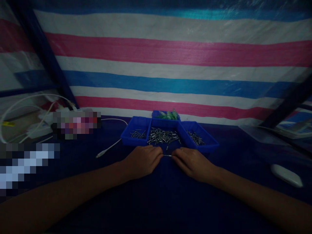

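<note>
My left hand (143, 161) and my right hand (193, 162) face each other over the dark blue table, fingers closed. Between their fingertips stretches a thin silvery metal pin (167, 155), one end in each hand. Just beyond them lies a heap of similar metal pins (162, 136), with a loose one in front of it. A blue tray (134, 142) with some pins stands left of the heap. Another blue tray (209, 145) with more pins is angled on the right. The exact kind of pin is too small and dark to tell.
Behind the heap, a blue bin holds green items (170, 115). A white cable (107, 151) runs across the table at left, near power strips and a blurred patch. A white rounded object (286, 175) lies at right. Striped sheeting (170, 52) hangs behind.
</note>
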`<state>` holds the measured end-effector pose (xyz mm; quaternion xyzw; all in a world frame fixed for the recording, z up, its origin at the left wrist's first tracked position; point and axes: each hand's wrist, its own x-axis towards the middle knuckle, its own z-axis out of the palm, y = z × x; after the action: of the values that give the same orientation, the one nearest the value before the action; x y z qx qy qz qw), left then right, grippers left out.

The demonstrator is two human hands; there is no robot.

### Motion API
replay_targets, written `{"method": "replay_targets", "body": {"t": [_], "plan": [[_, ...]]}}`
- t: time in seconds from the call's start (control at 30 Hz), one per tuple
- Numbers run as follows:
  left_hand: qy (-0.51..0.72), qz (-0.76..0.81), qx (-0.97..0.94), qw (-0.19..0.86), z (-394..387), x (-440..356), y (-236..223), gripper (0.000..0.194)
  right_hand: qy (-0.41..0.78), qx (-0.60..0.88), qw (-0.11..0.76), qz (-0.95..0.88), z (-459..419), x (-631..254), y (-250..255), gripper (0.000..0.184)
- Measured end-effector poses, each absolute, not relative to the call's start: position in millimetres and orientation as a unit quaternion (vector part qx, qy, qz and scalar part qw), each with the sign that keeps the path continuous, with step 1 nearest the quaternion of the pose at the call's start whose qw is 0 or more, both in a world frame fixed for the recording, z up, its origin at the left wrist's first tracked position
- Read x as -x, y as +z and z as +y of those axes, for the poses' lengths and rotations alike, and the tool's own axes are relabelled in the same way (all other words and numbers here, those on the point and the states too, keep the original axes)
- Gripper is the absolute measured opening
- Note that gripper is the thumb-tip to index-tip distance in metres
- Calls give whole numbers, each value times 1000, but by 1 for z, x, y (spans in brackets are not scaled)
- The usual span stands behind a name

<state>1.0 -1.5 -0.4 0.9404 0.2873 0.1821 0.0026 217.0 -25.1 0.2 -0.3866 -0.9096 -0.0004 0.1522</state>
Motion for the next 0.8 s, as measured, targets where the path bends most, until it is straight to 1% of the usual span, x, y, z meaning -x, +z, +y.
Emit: {"method": "replay_targets", "body": {"t": [0.27, 0.47, 0.63, 0.8], "plan": [[197, 266, -944, 8, -1, 0, -1, 10, 25, 390, 173, -904, -26, -219, -3, 5], [204, 246, -948, 10, 0, 1, -1, 7, 20, 373, 179, -910, -25, -220, -3, 5], [205, 245, -948, 11, 0, 1, -2, 7, 27, 374, 167, -912, -26, -219, -1, 7], [207, 248, -946, 5, 2, 1, -4, 9, 22, 374, 173, -911, -26, -219, -1, 7]]}}
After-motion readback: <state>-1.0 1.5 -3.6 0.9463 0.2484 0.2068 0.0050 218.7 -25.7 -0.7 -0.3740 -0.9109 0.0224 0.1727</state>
